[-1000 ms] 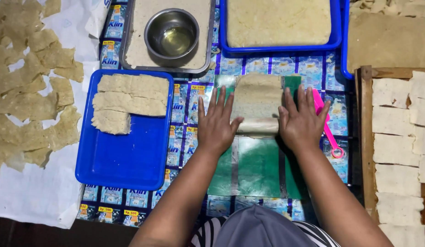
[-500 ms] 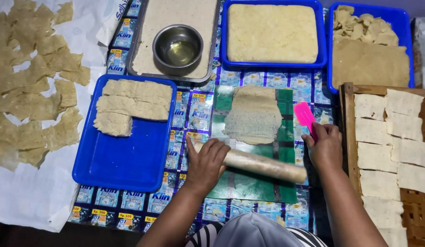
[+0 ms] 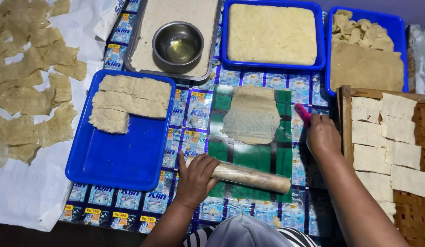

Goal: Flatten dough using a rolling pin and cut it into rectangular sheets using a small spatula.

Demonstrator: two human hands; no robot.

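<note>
A thin, flattened sheet of pale dough (image 3: 251,116) lies on a green plastic mat (image 3: 249,158) in front of me. My left hand (image 3: 196,176) rests on the left end of a wooden rolling pin (image 3: 249,176), which lies across the near part of the mat, below the dough. My right hand (image 3: 321,135) is at the mat's right edge, closed on a pink-handled tool (image 3: 302,112) whose tip points away from me.
A blue tray (image 3: 119,160) with dough slabs (image 3: 125,100) sits left. Behind are a metal tray with a steel bowl of oil (image 3: 178,43), a blue tray of dough (image 3: 272,34) and another of sheets (image 3: 365,64). Cut squares lie on a woven tray (image 3: 388,132) right; dried pieces (image 3: 25,87) left.
Both hands rolled the pin toward me off the dough, leaving it flat. My right hand then left the pin and took the pink tool at the mat's right edge.
</note>
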